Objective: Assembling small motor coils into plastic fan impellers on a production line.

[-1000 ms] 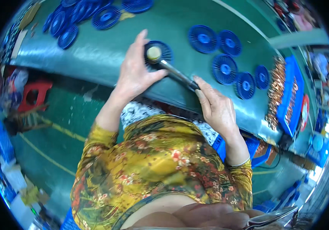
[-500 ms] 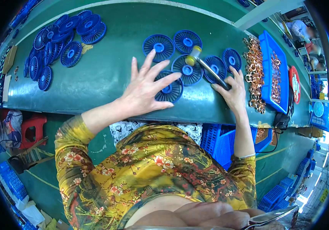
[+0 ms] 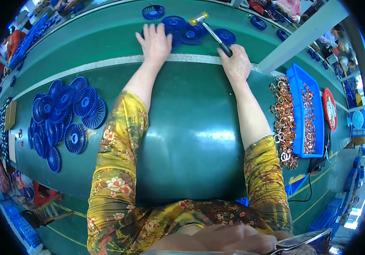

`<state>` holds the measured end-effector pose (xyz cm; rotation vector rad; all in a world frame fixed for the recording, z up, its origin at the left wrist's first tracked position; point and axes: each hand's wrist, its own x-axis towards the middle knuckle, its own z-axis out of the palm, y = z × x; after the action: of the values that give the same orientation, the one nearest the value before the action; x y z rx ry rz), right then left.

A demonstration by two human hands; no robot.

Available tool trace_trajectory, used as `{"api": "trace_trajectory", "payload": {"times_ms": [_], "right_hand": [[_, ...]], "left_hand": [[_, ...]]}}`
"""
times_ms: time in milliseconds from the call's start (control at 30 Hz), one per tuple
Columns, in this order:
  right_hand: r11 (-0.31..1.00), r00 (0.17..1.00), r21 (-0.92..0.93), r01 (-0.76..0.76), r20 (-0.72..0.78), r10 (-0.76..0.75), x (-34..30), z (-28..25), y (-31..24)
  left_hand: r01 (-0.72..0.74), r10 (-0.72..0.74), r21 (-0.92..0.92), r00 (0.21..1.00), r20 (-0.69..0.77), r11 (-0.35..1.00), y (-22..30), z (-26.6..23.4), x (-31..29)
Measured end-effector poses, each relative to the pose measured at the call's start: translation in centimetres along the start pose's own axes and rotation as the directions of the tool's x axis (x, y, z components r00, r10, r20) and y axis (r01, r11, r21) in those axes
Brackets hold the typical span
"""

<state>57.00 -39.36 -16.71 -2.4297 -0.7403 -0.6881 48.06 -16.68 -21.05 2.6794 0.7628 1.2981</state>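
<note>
My right hand (image 3: pixel 235 63) is closed round the dark grip of a hammer (image 3: pixel 211 32), whose yellow-faced head points away from me over the far green strip. My left hand (image 3: pixel 155 46) is stretched out there too, fingers spread, against a round blue slotted plastic wheel (image 3: pixel 176 41) that it partly covers. Close by lie more blue wheels (image 3: pixel 192 35), some overlapping, with one (image 3: pixel 225 37) beside the hammer handle. Another blue wheel (image 3: pixel 153 12) stands a little farther off.
A heap of blue wheels (image 3: pixel 63 100) covers the table's left side. On the right, copper-coloured rings (image 3: pixel 283 114) lie in a long pile beside a blue tray (image 3: pixel 296 114) with more rings. A red round dish (image 3: pixel 330 108) and a pale post (image 3: pixel 301 36) stand beyond. Other people work farther away.
Both hands have reached forward from the near table onto the far strip. The group of wheels has moved there with them, and the hammer has stayed in my right hand.
</note>
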Motion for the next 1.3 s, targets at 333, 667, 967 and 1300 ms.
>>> {"api": "trace_trajectory", "payload": {"times_ms": [333,667,967,1300], "right_hand": [[0.999,0.904,0.031,-0.008,0.427,-0.006,-9.2,-10.1,-0.7],[0.838,0.869,-0.490,-0.240,0.276,0.410,-8.9,-14.2,8.2],[0.965,0.951,0.263,-0.005,0.300,-0.077,-11.5,-13.7,4.8],[0.881,0.858,0.468,-0.066,0.478,-0.190,-15.5,-14.1,-2.3]], "left_hand": [[0.022,-0.023,-0.043,1.000,-0.014,0.999,-2.5,-0.6,0.3],[-0.025,-0.006,0.229,0.991,0.133,0.973,-1.0,-15.0,-5.8],[0.220,-0.347,0.372,0.882,0.318,0.902,-8.6,-24.7,-15.2],[-0.132,0.111,0.048,0.945,0.306,0.990,0.7,-25.1,-20.0]]}}
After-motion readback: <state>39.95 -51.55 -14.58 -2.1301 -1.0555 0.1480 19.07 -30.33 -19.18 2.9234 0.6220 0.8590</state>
